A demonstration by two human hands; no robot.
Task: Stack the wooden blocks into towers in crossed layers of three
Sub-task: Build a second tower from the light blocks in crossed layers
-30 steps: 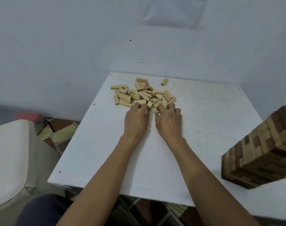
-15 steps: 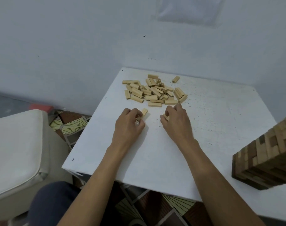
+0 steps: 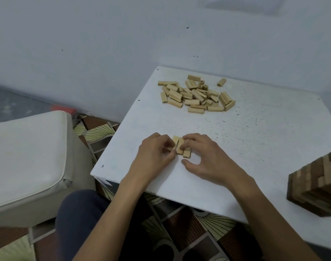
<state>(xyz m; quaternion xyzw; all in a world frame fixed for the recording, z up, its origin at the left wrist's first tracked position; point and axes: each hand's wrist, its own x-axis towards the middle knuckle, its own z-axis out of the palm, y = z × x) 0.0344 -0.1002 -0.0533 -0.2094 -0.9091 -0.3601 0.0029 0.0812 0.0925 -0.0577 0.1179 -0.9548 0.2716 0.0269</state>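
Left hand (image 3: 155, 155): pinches the left block (image 3: 175, 140), which is tilted slightly.
Right hand (image 3: 204, 159): fingers curled over the right block (image 3: 187, 153).
Row: three blocks side by side between the hands on the table (image 3: 255, 147), long axes pointing away from the person.
Loose pile (image 3: 195, 97): far side, well apart.

Dim, flat, bluish light (no glare); faint shadows, soft focus throughout, wide-angle bending at the edges.

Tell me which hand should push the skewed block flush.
Left, probably: the left hand pinches the skewed block, while the right hand curls its fingers over the other two blocks.
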